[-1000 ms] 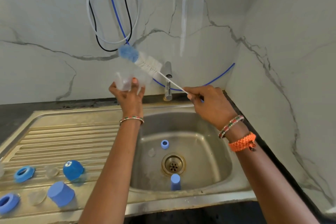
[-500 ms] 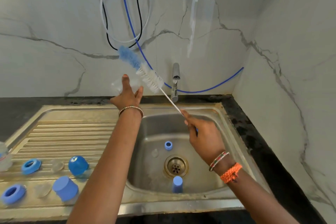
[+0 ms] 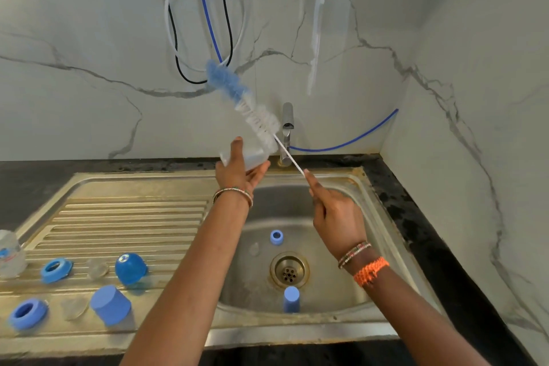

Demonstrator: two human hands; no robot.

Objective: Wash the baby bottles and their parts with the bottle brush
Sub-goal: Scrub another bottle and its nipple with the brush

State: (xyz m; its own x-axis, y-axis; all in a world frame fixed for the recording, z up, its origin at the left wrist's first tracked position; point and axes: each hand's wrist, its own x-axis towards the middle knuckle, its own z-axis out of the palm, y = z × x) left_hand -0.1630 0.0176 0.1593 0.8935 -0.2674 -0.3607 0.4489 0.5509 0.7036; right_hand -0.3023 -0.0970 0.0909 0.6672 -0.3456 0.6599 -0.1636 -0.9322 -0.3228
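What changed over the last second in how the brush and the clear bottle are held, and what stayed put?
The right hand drew back toward the person, sliding the brush down beside the clear bottle in the left hand. Neither grip changed. The parts on the draining board and in the sink stayed put.

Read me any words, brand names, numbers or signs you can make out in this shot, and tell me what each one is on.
No text can be read anywhere.
Small bottle at the drainboard's left edge: label with red and blue marks, too blurred to read.
Round blue cap: pale spot on top, too small to tell whether it is lettering.
Clear bottle in the left hand: no markings legible.
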